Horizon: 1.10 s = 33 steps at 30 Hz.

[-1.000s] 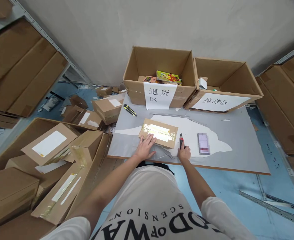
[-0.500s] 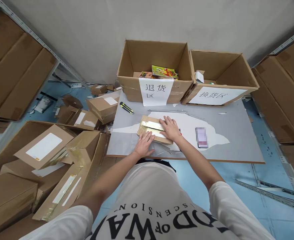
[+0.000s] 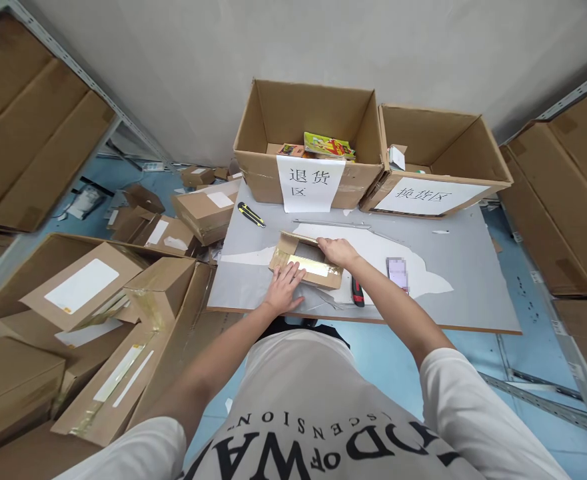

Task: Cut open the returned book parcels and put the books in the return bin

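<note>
A small cardboard box (image 3: 280, 259) lies on the grey table, its top parted along the middle so a dark gap shows. A white label and clear tape run along its near flap. My left hand (image 3: 284, 288) rests on that near flap with fingers stretched out flat. The far flap is raised, and my right hand (image 3: 340, 252) has its fingers curled over the edge at the far right corner. Right of the box lies a red and black utility knife (image 3: 357, 292). What the box contains cannot be made out.
Two large open cartons with paper signs, a left carton (image 3: 258, 177) and a right carton (image 3: 493, 177), line the table's back. A yellow-black box cutter (image 3: 251, 215) and a phone (image 3: 397, 272) lie on the table. Left, a big carton (image 3: 200, 287) holds several parcels.
The box's top has come open at the middle seam, its far flap lifted by my right hand. The red utility knife, mostly hidden before, now shows. My left hand stays on the near side.
</note>
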### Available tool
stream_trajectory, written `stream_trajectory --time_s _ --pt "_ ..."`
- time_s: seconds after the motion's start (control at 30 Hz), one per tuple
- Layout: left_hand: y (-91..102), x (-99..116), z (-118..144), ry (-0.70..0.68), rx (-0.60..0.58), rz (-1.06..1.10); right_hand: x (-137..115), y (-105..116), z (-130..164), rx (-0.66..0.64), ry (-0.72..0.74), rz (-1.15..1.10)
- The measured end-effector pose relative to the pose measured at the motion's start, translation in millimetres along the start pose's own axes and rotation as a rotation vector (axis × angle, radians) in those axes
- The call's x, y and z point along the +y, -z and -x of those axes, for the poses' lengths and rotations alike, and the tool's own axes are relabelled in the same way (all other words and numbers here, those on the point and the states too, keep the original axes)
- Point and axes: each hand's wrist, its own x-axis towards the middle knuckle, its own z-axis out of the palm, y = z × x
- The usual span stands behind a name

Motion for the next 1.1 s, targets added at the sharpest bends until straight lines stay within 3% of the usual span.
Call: stream_trajectory --time_s 0.07,0.17,0.3,0.4,0.47,0.73,0.8,0.9,0.97,1.1 --pt "-2.8 1.2 2.8 0.001 0.023 0.0 16.0 12.8 -5.2 0.002 -0.048 -0.04" --pt "-7.6 2.9 8.5 0.007 0.059 0.007 41.2 16.5 -10.4 0.107 -0.224 -0.163" --pt "-12.7 4.7 13.0 0.017 0.099 0.022 62.1 -7.7 -6.5 0.336 -0.424 -0.361" --pt "-14.3 4.9 11.7 0.023 0.116 0.027 59.8 -30.9 1.4 0.521 -0.429 -0.391" --pt "-14.4 5.0 9.6 0.024 0.119 0.03 50.5 -42.5 7.0 0.564 -0.402 -0.367" --pt "-0.5 -1.6 5.0 0.012 0.17 0.15 8.1 -72.3 37.2 0.431 -0.286 -0.525" --pt "6.3 -14.3 2.6 0.089 0.25 0.224 5.4 -76.6 42.5 0.39 -0.247 -0.583" --pt "13.4 -39.7 -2.1 0.34 0.329 0.413 6.8 -78.4 44.1 0.364 -0.217 -0.646" --pt "13.6 -53.4 -3.1 0.441 0.268 0.596 9.9 -77.9 42.2 0.362 -0.211 -0.661" --pt "4.4 -59.0 6.6 0.398 0.187 0.819 16.8 -77.0 36.0 0.353 -0.159 -0.655"
